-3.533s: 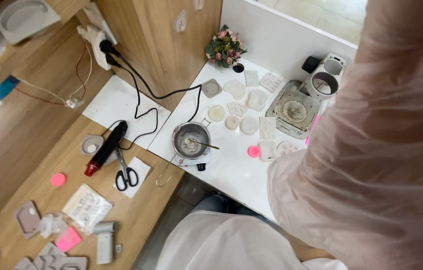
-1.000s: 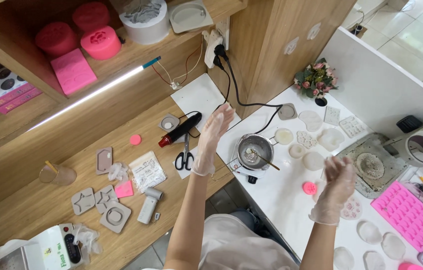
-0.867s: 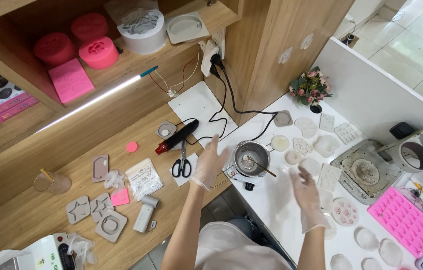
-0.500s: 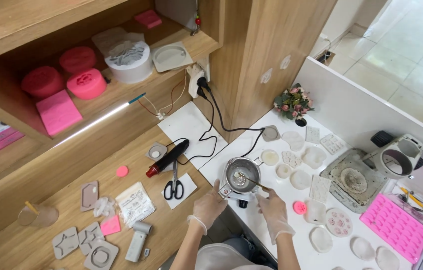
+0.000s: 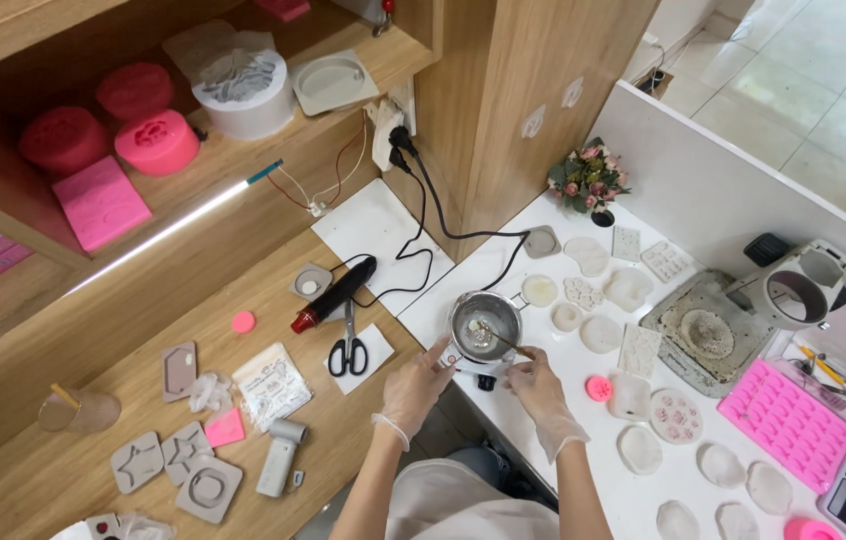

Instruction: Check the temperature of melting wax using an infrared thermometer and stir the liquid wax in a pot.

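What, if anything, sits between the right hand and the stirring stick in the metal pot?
Nothing visible. The right hand is already at the outer end of the stick, whose other end rests in the pot. The left hand is at the pot's near-left side, by the small burner, not across the stick.

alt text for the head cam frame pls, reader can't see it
Seen from above, a person's gloved left hand touches the base of a small metal pot on a white table, while the gloved right hand holds the stirring stick resting in it. Pale moulds lie to the right; scissors lie on the wooden desk to the left.
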